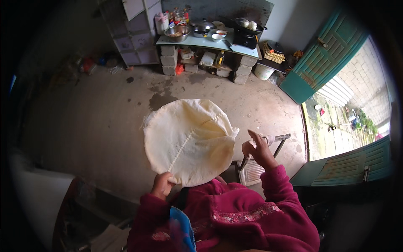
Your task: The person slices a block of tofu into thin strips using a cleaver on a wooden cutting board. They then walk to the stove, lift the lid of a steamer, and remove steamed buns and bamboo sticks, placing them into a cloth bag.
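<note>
A round cream cloth cover with a stitched seam spreads in front of my body, roughly level. Its right side is folded and bunched, and what lies beneath it is hidden. My left hand pinches the near left rim between thumb and fingers. To the right of the cloth, apart from it, my right hand is raised with its fingers spread and nothing visible in it. Behind that hand, lower down, stands a chair or stool frame with a slatted seat, partly covered by my arm.
Against the far wall, a block-supported counter bears a steel bowl, small white bowls, a cleaver and a wok with white round items. A green door stands ajar at right. Dark wet patches mark the concrete floor.
</note>
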`<state>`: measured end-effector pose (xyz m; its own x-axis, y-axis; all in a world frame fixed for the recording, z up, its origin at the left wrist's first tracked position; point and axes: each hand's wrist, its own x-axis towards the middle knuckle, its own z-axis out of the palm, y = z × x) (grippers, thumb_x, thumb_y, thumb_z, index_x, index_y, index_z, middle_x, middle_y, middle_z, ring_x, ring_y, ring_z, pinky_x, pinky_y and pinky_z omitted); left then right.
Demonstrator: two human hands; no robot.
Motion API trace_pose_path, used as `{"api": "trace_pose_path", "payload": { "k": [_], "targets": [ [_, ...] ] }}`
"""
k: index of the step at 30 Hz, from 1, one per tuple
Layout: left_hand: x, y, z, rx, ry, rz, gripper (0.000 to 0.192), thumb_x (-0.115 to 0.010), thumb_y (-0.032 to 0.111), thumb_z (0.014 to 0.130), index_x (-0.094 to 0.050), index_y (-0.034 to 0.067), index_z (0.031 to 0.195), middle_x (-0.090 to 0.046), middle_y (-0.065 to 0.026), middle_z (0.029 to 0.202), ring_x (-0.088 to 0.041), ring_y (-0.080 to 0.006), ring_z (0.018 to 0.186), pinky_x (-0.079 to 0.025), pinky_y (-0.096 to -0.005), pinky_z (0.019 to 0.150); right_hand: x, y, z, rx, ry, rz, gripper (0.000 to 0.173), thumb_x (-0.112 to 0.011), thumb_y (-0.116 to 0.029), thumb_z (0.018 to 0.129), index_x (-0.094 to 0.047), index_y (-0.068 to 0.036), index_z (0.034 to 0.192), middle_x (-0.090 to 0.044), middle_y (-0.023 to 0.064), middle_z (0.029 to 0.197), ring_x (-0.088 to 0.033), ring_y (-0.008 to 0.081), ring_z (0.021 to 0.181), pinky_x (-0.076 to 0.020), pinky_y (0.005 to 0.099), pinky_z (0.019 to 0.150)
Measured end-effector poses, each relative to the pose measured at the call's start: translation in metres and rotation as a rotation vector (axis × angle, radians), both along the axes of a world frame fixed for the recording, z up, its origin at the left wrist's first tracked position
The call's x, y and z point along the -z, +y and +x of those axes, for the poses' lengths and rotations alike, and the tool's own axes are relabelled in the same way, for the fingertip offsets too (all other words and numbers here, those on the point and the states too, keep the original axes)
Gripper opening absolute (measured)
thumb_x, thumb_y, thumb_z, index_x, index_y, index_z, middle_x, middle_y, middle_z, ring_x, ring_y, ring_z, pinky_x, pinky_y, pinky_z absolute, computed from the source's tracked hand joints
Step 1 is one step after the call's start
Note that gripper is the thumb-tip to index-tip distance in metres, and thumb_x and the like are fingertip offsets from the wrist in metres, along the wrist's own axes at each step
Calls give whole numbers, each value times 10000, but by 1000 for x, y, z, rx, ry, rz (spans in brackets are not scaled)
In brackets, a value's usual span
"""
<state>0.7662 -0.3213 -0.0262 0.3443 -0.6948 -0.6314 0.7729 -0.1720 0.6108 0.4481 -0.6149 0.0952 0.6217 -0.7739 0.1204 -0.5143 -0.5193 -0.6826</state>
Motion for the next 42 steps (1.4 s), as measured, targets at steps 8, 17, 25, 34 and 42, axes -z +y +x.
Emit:
{"api": "trace_pose_path", "payload": {
  "k": [8,17,25,34,42],
  "targets": [
    [8,-196,88,211,293,-112,534,-508,58,809,-480,-75,1325,-584,-207,1279,-590,-372,1158,-488,-524,998,81,-106,-66,543,-29,109,519,-660,-139,921,-468,-39,1393,-649,245,1217,-648,360,1117,-517,426,931],
    [-52,-440,145,240,191,-79,494,-522,55,814,-498,-70,1292,-593,-197,1256,-597,-360,1147,-492,-505,999,7,-379,76,353,-54,38,506,-661,-148,927,-472,-15,1377,-651,232,1206,-659,346,1092,-533,404,923],
    [-8,-639,209,279,155,-50,471,-519,65,824,-513,-74,1274,-608,-195,1227,-607,-351,1126,-503,-485,988,-20,-541,200,182,-130,-42,489,-665,-74,908,-496,-29,1365,-660,201,1183,-674,314,1048,-548,395,901],
    [-2,-893,281,479,164,-36,226,-538,69,853,-580,-32,1051,-628,-147,1015,-642,-292,904,-559,-450,827,-3,-770,240,449,-226,-8,396,-655,-105,911,-569,-33,1290,-695,202,1123,-699,309,1014,-565,378,856],
    [-1,-1040,280,426,113,33,143,-536,36,844,-574,-45,955,-600,-131,909,-634,-286,827,-571,-456,765,19,-1011,253,469,-42,-389,362,-707,-160,876,-632,-53,1214,-689,164,1122,-690,309,1008,-549,388,870]
  ]
}}
